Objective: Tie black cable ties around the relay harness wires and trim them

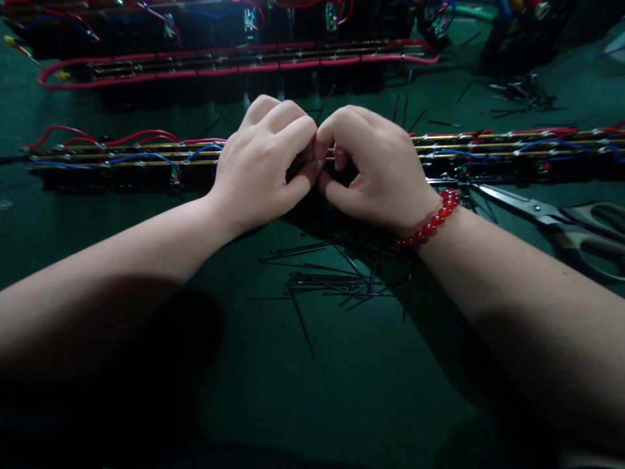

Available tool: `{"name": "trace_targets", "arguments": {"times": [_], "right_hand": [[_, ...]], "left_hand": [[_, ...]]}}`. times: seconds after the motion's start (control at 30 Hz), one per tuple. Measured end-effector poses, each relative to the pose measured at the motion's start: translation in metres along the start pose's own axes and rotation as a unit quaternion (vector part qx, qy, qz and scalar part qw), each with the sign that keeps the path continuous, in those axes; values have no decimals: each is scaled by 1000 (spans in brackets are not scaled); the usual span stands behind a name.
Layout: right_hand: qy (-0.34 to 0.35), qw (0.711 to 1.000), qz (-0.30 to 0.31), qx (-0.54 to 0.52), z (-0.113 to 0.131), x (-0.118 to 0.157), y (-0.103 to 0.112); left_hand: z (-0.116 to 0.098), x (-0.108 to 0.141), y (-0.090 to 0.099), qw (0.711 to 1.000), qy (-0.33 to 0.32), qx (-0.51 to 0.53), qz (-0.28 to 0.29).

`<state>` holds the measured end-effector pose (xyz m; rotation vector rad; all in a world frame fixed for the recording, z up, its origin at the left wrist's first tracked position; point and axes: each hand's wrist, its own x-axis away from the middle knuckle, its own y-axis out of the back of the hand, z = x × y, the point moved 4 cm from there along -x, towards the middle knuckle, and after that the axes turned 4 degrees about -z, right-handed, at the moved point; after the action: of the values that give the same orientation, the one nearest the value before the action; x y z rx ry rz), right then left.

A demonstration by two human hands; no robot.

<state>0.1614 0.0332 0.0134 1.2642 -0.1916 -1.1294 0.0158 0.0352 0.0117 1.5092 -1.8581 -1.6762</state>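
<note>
My left hand (pixel 273 163) and my right hand (pixel 371 169) meet fingertip to fingertip over the middle of a long black bar (pixel 97 177). Brass-coloured strips and red and blue wires run along this bar. Both hands are closed in a pinch. Whatever lies between the fingertips is too small and hidden to make out. Below the hands, loose black cable ties (pixel 332 283) are scattered on the green table (pixel 273 391). The stretch of bar behind my fingers is covered from view.
Scissors (pixel 547 212) lie right of my right wrist, against the bar. Farther back is another bar with a red cable loop (pixel 234 70), then more wired bars (pixel 205 26). A second pile of cable ties (pixel 525 91) lies at the back right.
</note>
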Motion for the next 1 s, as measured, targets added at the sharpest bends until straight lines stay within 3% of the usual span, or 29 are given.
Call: {"name": "trace_targets", "arguments": {"times": [0.73, 1.0], "right_hand": [[-2, 1000, -5, -3, -1, 0, -1], [8, 1000, -5, -7, 0, 0, 0]], "left_hand": [[0, -1, -1, 1000, 1, 0, 5], [5, 0, -8, 996, -39, -76, -24]]}}
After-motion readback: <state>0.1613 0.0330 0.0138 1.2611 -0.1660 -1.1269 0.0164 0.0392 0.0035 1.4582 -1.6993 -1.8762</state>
